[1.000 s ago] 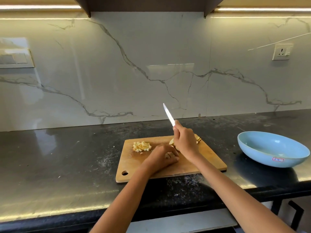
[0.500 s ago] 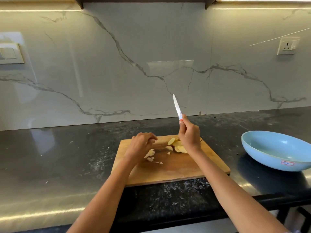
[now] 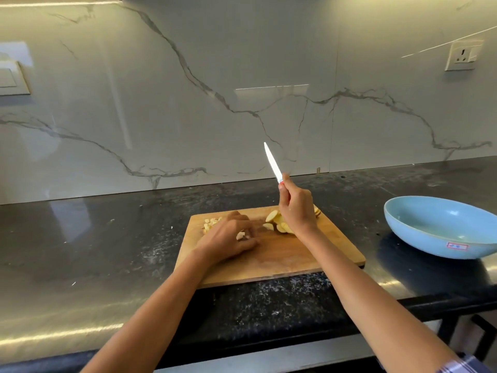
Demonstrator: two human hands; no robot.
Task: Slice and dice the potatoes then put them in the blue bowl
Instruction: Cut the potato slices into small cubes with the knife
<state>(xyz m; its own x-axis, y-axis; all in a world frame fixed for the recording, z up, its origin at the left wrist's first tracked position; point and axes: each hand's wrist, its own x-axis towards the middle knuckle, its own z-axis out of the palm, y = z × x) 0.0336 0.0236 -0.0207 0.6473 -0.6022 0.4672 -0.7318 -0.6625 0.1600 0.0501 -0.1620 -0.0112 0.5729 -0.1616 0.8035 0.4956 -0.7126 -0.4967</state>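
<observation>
A wooden cutting board [image 3: 290, 261] lies on the dark counter. Potato slices [image 3: 277, 223] are piled at its far middle, partly hidden behind my right hand [image 3: 297, 211]. That hand grips a small white-bladed knife [image 3: 273, 162], held above the board with its tip pointing up and left. A heap of diced potato [image 3: 211, 224] sits at the board's far left corner. My left hand [image 3: 230, 239] rests on the board beside that heap, fingers curled over a few diced pieces [image 3: 240, 235]. The blue bowl [image 3: 441, 227] stands to the right of the board; no potato shows in it.
The black stone counter [image 3: 94, 251] runs left and right under a marble backsplash. A wall socket [image 3: 462, 56] is at upper right and a switch plate [image 3: 12, 78] at far left. The counter's front edge lies just below the board.
My left hand has slid back toward the board's middle and lies over loose diced bits. The knife stays raised in my right hand. The camera view shifted slightly.
</observation>
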